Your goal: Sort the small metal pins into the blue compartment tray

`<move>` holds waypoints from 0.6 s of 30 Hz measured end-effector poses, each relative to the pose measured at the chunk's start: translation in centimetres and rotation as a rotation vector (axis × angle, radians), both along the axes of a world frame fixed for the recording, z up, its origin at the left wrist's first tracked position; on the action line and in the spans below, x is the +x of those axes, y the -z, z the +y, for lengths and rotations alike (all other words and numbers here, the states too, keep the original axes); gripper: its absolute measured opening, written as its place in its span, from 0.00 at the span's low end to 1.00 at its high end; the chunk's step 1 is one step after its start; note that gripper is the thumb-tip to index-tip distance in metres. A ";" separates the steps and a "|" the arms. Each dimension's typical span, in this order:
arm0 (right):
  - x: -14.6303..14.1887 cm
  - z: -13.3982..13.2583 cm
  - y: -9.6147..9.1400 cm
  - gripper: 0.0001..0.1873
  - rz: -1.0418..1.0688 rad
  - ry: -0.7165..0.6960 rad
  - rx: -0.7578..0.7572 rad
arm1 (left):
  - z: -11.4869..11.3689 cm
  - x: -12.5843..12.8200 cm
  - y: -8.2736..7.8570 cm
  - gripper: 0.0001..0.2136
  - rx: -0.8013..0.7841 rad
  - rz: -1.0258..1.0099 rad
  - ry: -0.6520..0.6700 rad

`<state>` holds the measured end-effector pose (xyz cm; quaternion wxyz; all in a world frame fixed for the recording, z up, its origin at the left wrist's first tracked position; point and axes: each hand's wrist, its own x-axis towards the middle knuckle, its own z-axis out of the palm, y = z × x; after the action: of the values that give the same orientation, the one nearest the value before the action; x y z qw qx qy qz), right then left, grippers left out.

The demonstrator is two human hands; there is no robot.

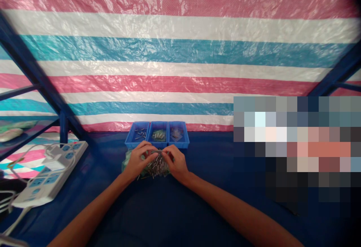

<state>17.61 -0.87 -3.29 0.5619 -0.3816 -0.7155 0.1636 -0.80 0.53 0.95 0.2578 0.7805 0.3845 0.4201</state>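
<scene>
My left hand (140, 159) and my right hand (176, 161) meet over a pile of small metal pins (158, 167). Pinched between the fingertips of both is a thin, greyish pin (156, 151), lying roughly level; its finer detail is too small to make out. Beneath the pile spreads a crumpled greenish plastic bag (125, 159), partly covered by my hands. Just beyond them three blue bins stand side by side. A few loose pins lie in the left bin (130, 143), several greenish-silver pieces in the middle bin (158, 124), and a clear plastic bag in the right bin (180, 145).
A white power strip (53, 186) with plugs and cables lies on the blue tabletop (158, 209) at left. Dark blue frame bars (42, 73) slope on both sides. A striped plastic sheet (180, 51) hangs behind. The right side is pixelated.
</scene>
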 end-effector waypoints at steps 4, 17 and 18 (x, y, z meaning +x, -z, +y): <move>0.0 0.0 0.1 0.09 0.000 0.011 -0.010 | -0.1 0.3 -0.1 0.08 0.113 0.061 -0.024; 0.0 0.1 0.5 0.13 0.022 -0.044 0.056 | 0.5 0.1 0.9 0.09 -0.055 -0.068 -0.131; 0.0 0.1 0.4 0.12 0.009 -0.042 0.063 | 0.5 0.1 1.0 0.11 -0.080 -0.084 -0.119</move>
<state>17.66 -0.72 -3.73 0.5733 -0.3478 -0.7256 0.1546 -0.71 1.08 -0.05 0.2793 0.7270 0.4356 0.4513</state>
